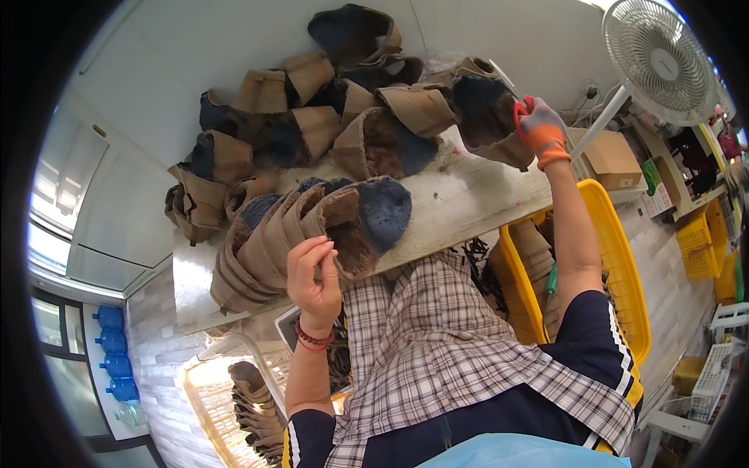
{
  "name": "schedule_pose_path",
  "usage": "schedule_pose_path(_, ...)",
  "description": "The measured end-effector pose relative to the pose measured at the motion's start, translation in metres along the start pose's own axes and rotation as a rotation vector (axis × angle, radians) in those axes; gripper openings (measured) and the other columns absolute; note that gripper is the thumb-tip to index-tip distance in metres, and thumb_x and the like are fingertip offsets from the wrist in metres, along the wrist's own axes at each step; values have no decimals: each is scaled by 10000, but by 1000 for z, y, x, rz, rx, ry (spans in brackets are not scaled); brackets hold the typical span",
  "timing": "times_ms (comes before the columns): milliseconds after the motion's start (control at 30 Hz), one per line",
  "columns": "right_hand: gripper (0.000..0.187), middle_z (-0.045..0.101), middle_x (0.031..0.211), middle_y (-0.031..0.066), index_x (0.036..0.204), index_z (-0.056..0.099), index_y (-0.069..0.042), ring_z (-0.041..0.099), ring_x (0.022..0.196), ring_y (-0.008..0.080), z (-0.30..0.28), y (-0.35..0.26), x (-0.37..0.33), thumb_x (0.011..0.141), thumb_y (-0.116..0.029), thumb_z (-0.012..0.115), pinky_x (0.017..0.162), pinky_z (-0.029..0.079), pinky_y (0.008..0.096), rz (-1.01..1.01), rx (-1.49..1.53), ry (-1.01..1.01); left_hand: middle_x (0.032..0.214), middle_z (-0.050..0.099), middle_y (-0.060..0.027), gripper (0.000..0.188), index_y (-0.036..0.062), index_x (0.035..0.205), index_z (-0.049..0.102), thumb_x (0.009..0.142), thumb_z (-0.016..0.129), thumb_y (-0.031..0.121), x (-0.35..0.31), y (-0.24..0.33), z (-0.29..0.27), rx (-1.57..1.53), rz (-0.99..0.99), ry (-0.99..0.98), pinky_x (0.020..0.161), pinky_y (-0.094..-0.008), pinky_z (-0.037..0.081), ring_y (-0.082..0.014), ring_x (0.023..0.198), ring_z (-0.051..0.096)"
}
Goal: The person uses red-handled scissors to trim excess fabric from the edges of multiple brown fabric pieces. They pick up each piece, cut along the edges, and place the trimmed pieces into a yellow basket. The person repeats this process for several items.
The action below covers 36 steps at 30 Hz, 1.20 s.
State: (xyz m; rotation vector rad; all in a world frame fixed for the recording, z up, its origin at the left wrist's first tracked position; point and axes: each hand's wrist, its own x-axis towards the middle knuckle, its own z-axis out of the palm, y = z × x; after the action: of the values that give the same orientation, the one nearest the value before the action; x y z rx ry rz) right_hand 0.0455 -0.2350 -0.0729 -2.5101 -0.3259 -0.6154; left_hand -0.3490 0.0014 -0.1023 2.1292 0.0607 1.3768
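My left hand (314, 282), bare with a red beaded bracelet, has thumb and fingertips pinched together. It is in front of the near end of a nested stack of brown fur-lined shoe uppers (269, 246); whatever the fingertips hold, if anything, is too small to tell. In a grey and orange glove, my right hand (544, 134) is closed on red-handled scissors (520, 115), whose metal blade points up and left. Beside it, at the table's far right, a brown upper (493, 125) with dark blue lining lies open.
More uppers (312, 129) are heaped along the back of the pale table (460, 195), against the wall. A yellow crate (616, 257) with uppers stands at right, and a cream basket (207, 398) at lower left. A white fan (663, 62) and a cardboard box (616, 160) are beyond.
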Motion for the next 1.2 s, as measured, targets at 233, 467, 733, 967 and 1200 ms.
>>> schedule_pose_path(233,246,640,744,93,891,603,-35,617,656,260,-26,73,-109,753,-231,654,595,494,331,229,463,-114,1016,582,-101,146,-4,997,597,869,532,-34,-54,8,41,-354,-397,-222,729,-260,495,-153,826,600)
schedule_pose_path(467,108,614,775,72,881,609,12,579,625,143,-31,-13,-279,832,-82,591,520,469,246,654,1586,-405,1170,562,-91,346,-7,1229,491,885,507,-36,-134,5,67,-877,-951,-325,796,-268,492,-165,1017,580)
schedule_pose_path(733,287,615,907,73,1093,508,-3,614,746,145,-25,-69,-361,839,-58,629,533,527,258,707,1442,-801,1076,614,-67,233,-10,1101,533,951,430,135,-168,17,-16,-1329,-1164,217,893,-316,415,-173,1035,543)
schedule_pose_path(967,355,582,801,-9,1063,544,-7,520,704,57,-46,-57,-360,796,-152,729,592,437,185,540,998,-1106,1293,522,-95,392,2,1273,475,966,462,245,-182,23,-69,-1105,-1419,324,1040,-380,351,-226,1190,483)
schedule_pose_path(1200,333,568,842,59,997,551,-55,564,769,197,-50,-89,-311,732,-153,727,645,464,312,-642,331,-918,1113,598,-93,328,42,1150,550,941,512,292,-225,-13,-97,-1357,-1455,297,911,-405,437,-236,1047,541)
